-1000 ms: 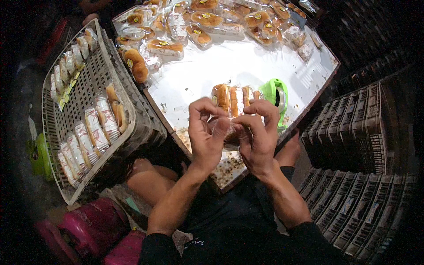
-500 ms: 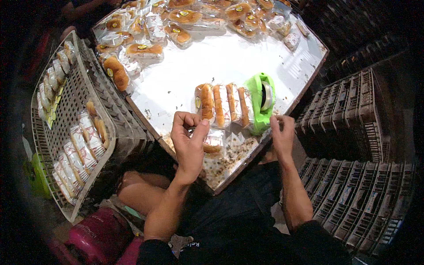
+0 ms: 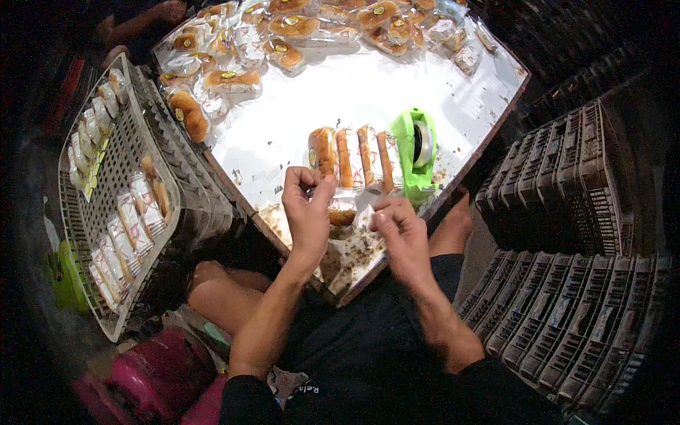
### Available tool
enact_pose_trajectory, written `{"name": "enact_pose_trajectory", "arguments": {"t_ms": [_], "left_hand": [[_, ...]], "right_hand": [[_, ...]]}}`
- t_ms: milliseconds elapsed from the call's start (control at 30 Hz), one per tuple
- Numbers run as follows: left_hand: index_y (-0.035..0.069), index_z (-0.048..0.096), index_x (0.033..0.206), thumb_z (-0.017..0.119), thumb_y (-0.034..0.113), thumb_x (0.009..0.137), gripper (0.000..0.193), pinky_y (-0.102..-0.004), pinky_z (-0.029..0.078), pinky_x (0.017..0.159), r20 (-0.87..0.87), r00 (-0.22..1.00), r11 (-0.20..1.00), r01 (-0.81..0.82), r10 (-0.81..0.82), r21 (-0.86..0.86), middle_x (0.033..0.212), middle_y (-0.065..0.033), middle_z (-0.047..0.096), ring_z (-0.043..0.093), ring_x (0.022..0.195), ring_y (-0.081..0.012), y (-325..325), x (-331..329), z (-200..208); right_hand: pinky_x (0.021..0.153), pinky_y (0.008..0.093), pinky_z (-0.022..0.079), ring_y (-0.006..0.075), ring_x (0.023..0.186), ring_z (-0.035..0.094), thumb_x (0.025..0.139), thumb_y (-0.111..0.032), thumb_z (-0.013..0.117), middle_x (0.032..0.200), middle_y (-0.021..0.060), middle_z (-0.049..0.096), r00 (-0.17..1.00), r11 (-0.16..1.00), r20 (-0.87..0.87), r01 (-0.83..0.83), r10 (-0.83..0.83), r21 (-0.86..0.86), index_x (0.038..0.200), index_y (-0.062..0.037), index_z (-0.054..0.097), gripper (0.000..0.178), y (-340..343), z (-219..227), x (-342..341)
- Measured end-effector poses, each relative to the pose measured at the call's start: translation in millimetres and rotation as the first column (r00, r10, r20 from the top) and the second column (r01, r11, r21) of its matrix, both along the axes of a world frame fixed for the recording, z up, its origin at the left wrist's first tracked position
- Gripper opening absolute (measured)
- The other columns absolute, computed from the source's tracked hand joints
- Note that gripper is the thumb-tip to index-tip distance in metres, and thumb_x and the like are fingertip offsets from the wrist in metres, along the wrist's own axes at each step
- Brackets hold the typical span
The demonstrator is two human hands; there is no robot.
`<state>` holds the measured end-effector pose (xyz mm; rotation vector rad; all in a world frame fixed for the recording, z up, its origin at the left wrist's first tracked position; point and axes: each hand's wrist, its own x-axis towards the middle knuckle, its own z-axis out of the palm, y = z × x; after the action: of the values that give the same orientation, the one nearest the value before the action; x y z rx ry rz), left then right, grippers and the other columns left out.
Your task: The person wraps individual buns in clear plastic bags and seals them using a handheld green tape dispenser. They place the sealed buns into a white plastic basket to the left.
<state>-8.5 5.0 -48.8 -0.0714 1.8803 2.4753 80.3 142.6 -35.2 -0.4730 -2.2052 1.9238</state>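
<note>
While light falls hard on the middle of the surface (image 3: 297, 127), the room round it lies dark. Head view only. Surface white, dark-edged; one corner points at the wearer, and there the white is soiled with brown specks and stains (image 3: 348, 256). Scattered flecks farther up.

Wrapped bun (image 3: 343, 215) lies near that corner, between the hands. Left hand (image 3: 304, 216) at its left: grip drawn in, thumb close to forefinger; cannot tell whether film is caught there. Right hand (image 3: 404, 239) just right of it: fingers curled toward thumb, beside clear film (image 3: 365, 217); cannot tell whether that grip pinches anything.

Just beyond the bun, a row (image 3: 348, 159) of four wrapped buns, side by side. Green dispenser (image 3: 404, 163), with a tape roll, at the row's right end. Far side carries a loose pile (image 3: 294, 27) of wrapped buns, many with yellow labels.

Left of the surface: tilted grey basket (image 3: 124, 156), packets (image 3: 124, 244) lined up along two of its sides. Below it, a maroon container (image 3: 163, 368). Right: dark slatted crates (image 3: 552, 184), more crates stacked nearer the wearer.
</note>
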Motion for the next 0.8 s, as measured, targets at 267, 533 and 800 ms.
{"name": "enact_pose_trajectory", "arguments": {"t_ms": [267, 533, 800], "left_hand": [[0.009, 0.037, 0.088, 0.06, -0.003, 0.091, 0.026, -0.0242, 0.041, 0.07, -0.187, 0.982, 0.981, -0.066, 0.031, -0.184, 0.083, -0.0005, 0.044, 0.04, 0.076, -0.0075, 0, 28, 17], [0.012, 0.038, 0.097, 0.066, 0.007, 0.084, 0.031, -0.0338, 0.049, 0.074, 0.026, 0.995, 0.865, 0.069, -0.095, 0.496, 0.09, -0.006, 0.052, 0.055, 0.075, -0.0176, -36, -5, 61], [-0.005, 0.026, 0.146, 0.074, 0.019, 0.09, 0.078, -0.0371, 0.041, 0.105, -0.083, 0.984, 0.941, -0.176, 0.159, -0.289, 0.133, -0.02, 0.049, 0.051, 0.121, -0.0248, -43, -56, -15]], "right_hand": [[0.086, 0.0329, 0.048, 0.0197, 0.095, 0.054, 0.089, -0.009, 0.064, 0.104, 0.01, 0.053, 0.972, 0.999, -0.234, 0.003, -0.016, -0.054, 0.132, -0.0033, 0.049, 0.046, -40, 5, -37], [0.102, 0.0328, 0.041, 0.0185, 0.114, 0.053, 0.1, -0.037, 0.048, 0.121, 0.0105, 0.054, 0.831, 0.686, 0.108, -0.369, 0.546, -0.627, 0.135, 0.001, 0.044, 0.052, -29, -11, -37], [0.076, 0.0474, 0.053, 0.0407, 0.087, 0.067, 0.094, -0.03, 0.06, 0.094, 0.0231, 0.067, 0.913, 0.781, 0.097, -0.39, 0.395, 0.488, 0.114, -0.0018, 0.057, 0.035, -35, 6, -158]]}}
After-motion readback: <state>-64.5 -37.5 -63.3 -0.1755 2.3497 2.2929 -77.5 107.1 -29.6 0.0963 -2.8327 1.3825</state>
